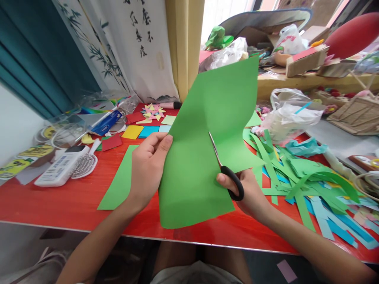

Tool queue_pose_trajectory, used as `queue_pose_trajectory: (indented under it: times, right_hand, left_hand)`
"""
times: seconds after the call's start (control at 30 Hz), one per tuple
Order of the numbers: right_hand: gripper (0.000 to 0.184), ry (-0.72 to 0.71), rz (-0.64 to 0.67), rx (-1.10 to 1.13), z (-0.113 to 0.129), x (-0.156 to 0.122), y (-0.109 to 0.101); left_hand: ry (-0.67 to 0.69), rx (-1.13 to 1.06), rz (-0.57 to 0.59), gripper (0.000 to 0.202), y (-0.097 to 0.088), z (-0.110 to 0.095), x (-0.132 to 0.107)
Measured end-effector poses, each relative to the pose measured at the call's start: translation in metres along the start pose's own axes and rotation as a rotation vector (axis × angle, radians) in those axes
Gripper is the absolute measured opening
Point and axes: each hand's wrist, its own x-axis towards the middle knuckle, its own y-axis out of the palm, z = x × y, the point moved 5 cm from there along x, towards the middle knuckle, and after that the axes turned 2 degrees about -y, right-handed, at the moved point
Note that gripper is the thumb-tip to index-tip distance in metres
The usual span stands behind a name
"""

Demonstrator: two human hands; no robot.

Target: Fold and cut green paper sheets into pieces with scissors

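Note:
A large sheet of green paper [189, 173] is held up above the red table, slightly curved. My left hand [151, 165] pinches its left edge between thumb and fingers. In my right hand [248, 193] is a pair of scissors [230, 177] with black handles, the thumb through one loop. The scissors are partway into the sheet from its right side, and one blade shows on the near face. Right of the cut, a flap of the paper bends away. The other blade and most right-hand fingers are hidden behind the paper. Another green piece [118, 185] lies beside my left forearm.
Green and blue paper strips [319, 189] pile up on the right of the red table [142, 219]. A hairbrush [85, 165], a white box-like item [61, 165] and colored paper squares [132, 132] lie left. Plastic bags [291, 118] and a cluttered sill [275, 85] are behind.

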Motion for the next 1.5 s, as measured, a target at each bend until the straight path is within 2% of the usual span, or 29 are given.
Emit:
queue_pose_trajectory:
  times: [0.23,0.47,0.63,0.83,1.03,1.23,1.33,1.5]
  right_hand:
    - [0.061,0.015,0.049,0.044,-0.006,-0.001,-0.003]
    - [0.06,-0.001,-0.013,-0.001,0.0,0.0,-0.003]
    - [0.06,0.01,0.037,0.007,-0.003,0.001,-0.003]
    - [0.043,-0.145,0.068,0.086,0.005,0.001,-0.002]
    - [0.024,-0.106,0.121,0.142,0.005,0.0,0.001]
    - [0.018,-0.141,0.138,0.199,0.01,0.0,0.001]
    - [0.02,-0.193,0.122,0.186,0.013,0.001,0.0]
    - [0.038,-0.233,0.103,0.199,0.013,0.0,-0.001]
  left_hand:
    - [-0.035,-0.049,0.048,0.02,0.005,0.003,-0.003]
    - [-0.019,-0.018,0.046,0.022,0.004,0.003,-0.002]
    - [-0.022,-0.016,0.055,0.022,0.005,0.003,-0.003]
    - [-0.044,-0.033,0.057,0.021,0.006,0.003,-0.004]
    - [-0.03,-0.018,0.05,0.021,0.005,0.002,-0.005]
    - [-0.044,-0.02,0.068,0.021,0.005,0.001,-0.007]
    - [-0.053,-0.017,0.065,0.022,0.005,0.0,-0.009]
    - [-0.064,0.006,0.051,0.025,0.005,-0.002,-0.01]
